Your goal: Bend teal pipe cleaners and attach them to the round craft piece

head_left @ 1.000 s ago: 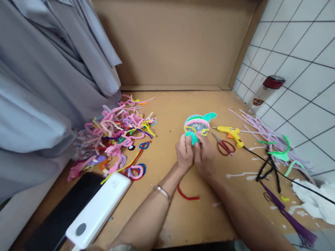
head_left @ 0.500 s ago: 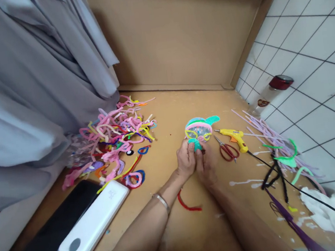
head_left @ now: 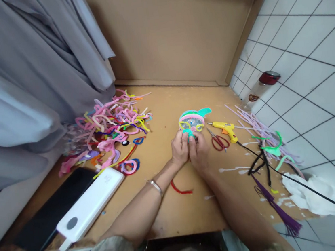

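Note:
Both hands meet at the middle of the table around a round pipe-cleaner craft point(head_left: 192, 121). It has a clear, shiny centre, a pink and green rim, yellow loops on its front and a green flap sticking out at the upper right. My left hand point(head_left: 180, 147) pinches a teal fuzzy piece point(head_left: 188, 132) at the craft's near edge. Against the same piece, from the right, press the closed fingers of my right hand point(head_left: 199, 150). The fingertips partly cover the teal piece, and its join to the craft is hard to see.
Right of my hands lie red-handled scissors point(head_left: 220, 142) and a yellow glue gun point(head_left: 227, 129) with a black cord. Lilac pipe cleaners point(head_left: 257, 135) and a red-lidded jar point(head_left: 262, 87) are further right. A pipe-cleaner heap point(head_left: 115, 125) and white power bank point(head_left: 91, 204) lie left.
The view has tipped down a little, so everything sits higher and further left. My fingers have shifted on the teal piece, which now shows a more curved shape. Both hands keep their hold.

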The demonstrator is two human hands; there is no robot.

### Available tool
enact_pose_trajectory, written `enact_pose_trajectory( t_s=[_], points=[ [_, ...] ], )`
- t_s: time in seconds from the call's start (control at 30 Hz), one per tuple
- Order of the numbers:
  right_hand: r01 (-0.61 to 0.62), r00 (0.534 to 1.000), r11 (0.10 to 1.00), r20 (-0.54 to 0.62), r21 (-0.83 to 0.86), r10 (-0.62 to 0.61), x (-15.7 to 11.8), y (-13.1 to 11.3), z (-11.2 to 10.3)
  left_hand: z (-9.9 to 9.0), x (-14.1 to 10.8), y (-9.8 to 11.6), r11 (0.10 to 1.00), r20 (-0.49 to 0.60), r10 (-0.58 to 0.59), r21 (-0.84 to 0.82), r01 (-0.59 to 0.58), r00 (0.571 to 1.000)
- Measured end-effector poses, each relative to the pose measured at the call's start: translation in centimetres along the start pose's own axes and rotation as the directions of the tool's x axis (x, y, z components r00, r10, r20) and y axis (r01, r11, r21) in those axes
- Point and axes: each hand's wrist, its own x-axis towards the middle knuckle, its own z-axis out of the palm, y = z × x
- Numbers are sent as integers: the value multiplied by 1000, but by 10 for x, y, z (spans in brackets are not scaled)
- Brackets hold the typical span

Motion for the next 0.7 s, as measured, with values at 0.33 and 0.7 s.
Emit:
enact_pose_trajectory(
  t_s=[0.33, 0.7],
  points=[
    [-81, 997, 993, -8, 86, 82, 9, 1, -2, -2, 4, 5, 998, 8, -40, -40, 40, 999],
    [-76, 997, 982, -17, 171, 80, 25, -7, -11, -17, 10, 30, 988, -39, -75, -140, 69, 996]
  ],
)
